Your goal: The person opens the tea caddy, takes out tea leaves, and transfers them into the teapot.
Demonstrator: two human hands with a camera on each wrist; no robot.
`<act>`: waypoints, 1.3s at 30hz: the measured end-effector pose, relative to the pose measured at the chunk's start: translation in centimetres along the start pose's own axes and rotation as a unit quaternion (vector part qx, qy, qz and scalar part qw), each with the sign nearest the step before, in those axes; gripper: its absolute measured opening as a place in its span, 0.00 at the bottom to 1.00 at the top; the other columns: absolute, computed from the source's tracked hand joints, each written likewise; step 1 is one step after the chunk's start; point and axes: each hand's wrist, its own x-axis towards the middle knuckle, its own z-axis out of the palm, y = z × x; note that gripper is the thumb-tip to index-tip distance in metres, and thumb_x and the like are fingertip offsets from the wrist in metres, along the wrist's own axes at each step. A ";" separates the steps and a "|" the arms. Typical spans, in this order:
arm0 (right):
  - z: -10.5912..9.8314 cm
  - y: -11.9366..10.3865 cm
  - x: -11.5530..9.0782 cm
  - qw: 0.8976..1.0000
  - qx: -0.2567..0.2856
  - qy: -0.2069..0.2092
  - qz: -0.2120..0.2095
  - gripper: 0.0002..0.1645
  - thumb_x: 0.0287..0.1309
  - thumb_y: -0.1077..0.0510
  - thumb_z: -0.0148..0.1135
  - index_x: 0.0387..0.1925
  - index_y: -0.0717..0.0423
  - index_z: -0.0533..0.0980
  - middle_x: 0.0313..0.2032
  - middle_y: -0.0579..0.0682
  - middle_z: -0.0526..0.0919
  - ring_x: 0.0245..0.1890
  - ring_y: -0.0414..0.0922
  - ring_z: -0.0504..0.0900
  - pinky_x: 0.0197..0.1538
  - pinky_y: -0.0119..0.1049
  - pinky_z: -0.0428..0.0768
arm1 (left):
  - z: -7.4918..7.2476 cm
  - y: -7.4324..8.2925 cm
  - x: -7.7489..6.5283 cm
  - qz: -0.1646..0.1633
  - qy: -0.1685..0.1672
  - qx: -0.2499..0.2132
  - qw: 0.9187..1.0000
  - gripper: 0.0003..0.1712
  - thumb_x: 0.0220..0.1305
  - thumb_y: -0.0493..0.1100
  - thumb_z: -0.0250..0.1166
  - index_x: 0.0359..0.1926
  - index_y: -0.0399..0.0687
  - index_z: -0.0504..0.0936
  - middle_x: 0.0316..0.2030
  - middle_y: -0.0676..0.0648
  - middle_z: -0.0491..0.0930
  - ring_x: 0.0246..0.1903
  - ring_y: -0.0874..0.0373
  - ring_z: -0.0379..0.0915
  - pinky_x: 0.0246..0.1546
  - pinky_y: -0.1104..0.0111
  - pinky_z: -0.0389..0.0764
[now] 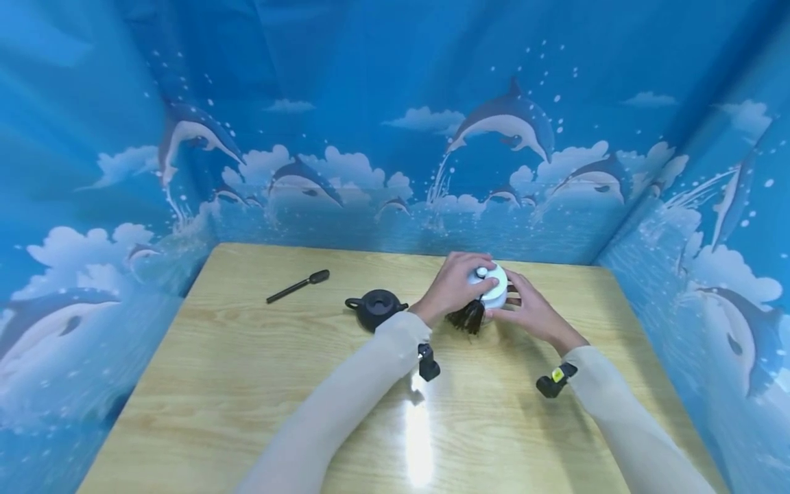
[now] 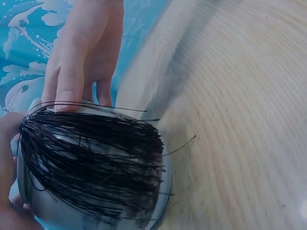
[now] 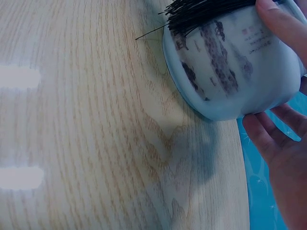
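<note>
A white lidded jar (image 3: 230, 72) with dark brush-style markings is near the table's back edge. My left hand (image 1: 452, 285) grips its lid (image 1: 497, 280) from the left, thumb and fingers about the white knob (image 1: 481, 272). From the lid a black tassel (image 2: 96, 158) hangs down over the jar's side. On the other side, my right hand (image 1: 535, 310) holds the jar body, its thumb along the front and its fingers behind. In the left wrist view, the tassel covers much of the jar's wall.
Left of the jar, a small black teapot (image 1: 375, 307) sits on the wooden table (image 1: 247, 384). A dark scoop-like utensil (image 1: 298, 286) lies farther left. Blue dolphin-print curtains (image 1: 370, 123) stand behind the table and along both sides.
</note>
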 end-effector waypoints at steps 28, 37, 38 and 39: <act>0.3 0.5 -0.1 1.000 -0.024 0.004 0.004 0.62 0.71 0.44 0.75 0.90 0.46 0.45 0.83 0.67 0.53 0.75 0.71 0.69 0.75 0.67 0.74 | 0.1 -0.3 -0.1 0.011 -0.031 0.088 0.996 0.26 0.80 0.60 0.65 0.73 0.63 0.82 0.77 0.55 0.74 0.72 0.55 0.66 0.70 0.57 0.76; 0.4 0.7 0.0 1.000 -0.024 0.015 0.012 0.64 0.70 0.44 0.75 0.90 0.47 0.44 0.83 0.68 0.52 0.76 0.71 0.67 0.76 0.67 0.73 | -0.4 0.0 0.0 0.015 -0.047 0.082 0.995 0.27 0.82 0.59 0.63 0.74 0.61 0.80 0.78 0.55 0.74 0.72 0.55 0.67 0.72 0.57 0.75; 0.4 0.6 0.0 1.000 -0.023 0.016 0.012 0.64 0.70 0.44 0.75 0.90 0.47 0.44 0.83 0.68 0.52 0.76 0.71 0.67 0.76 0.67 0.72 | -0.5 -0.1 0.1 0.015 -0.049 0.078 0.996 0.26 0.82 0.59 0.63 0.74 0.60 0.80 0.77 0.55 0.74 0.72 0.55 0.68 0.72 0.57 0.75; 0.4 0.6 0.0 0.999 -0.022 0.019 0.014 0.64 0.70 0.44 0.76 0.90 0.47 0.44 0.83 0.68 0.53 0.76 0.71 0.67 0.76 0.67 0.72 | -0.6 -0.1 0.1 0.016 -0.051 0.072 0.996 0.26 0.82 0.59 0.63 0.74 0.59 0.80 0.77 0.55 0.75 0.72 0.55 0.68 0.73 0.57 0.75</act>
